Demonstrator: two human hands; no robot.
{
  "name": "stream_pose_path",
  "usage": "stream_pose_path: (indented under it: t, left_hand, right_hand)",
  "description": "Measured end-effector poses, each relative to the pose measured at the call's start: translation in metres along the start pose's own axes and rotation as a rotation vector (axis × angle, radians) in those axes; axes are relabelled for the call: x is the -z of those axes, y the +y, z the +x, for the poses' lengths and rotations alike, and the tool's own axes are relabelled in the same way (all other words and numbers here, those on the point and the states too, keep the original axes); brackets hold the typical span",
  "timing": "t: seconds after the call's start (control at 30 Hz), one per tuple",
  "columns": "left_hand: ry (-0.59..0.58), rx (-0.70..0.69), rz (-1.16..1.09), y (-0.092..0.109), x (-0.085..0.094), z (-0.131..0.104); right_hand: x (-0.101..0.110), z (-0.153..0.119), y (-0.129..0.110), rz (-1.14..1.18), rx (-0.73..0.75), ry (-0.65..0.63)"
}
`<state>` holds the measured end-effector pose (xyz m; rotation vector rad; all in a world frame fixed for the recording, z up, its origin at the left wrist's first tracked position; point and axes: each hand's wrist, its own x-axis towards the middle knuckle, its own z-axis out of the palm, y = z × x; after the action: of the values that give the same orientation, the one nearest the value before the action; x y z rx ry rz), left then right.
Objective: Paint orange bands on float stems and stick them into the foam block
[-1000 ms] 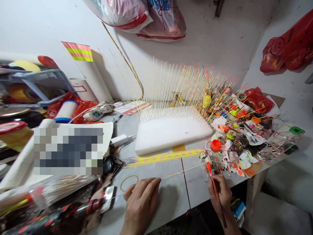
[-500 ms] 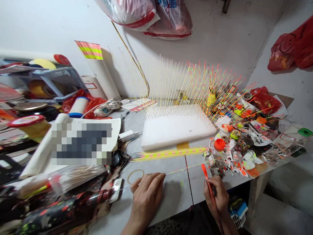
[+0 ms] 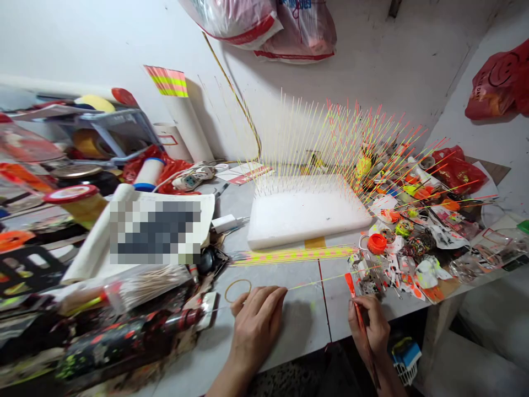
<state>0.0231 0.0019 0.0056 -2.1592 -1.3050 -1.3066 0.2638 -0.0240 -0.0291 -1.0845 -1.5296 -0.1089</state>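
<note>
My left hand, fingers bent together near the table's front, pinches a thin yellow-green stick that points right. To its right, my right hand grips a brush with an orange-red tip, held upright just below the stick's right part; tip and stick appear apart. Behind the hands lies a bundle of yellow and pink striped sticks. A white foam block beyond it holds many thin upright sticks with yellow, green and red colouring. A rubber band lies beside my left hand.
An open orange-red jar stands among paint-stained scraps on the right. At the left are a paper sheet, a bag of cotton swabs, a paint-spotted dark cylinder and a red-lidded jar. Plastic bags hang above.
The whole view has shifted, so things appear farther right. Both hands keep their holds, and the brush tip stays close to the stick.
</note>
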Motion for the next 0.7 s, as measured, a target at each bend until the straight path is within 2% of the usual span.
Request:
stream_pose_path:
  t: [0.43,0.7]
  left_hand:
    - [-0.002,0.016,-0.005,-0.001,-0.001,-0.002]
    - [0.004,0.012,0.0,-0.002,-0.002,-0.002]
  right_hand:
    - [0.002,-0.01,0.003,0.02,-0.059,-0.014]
    - [0.0,-0.01,0.004,0.045,-0.042,0.006]
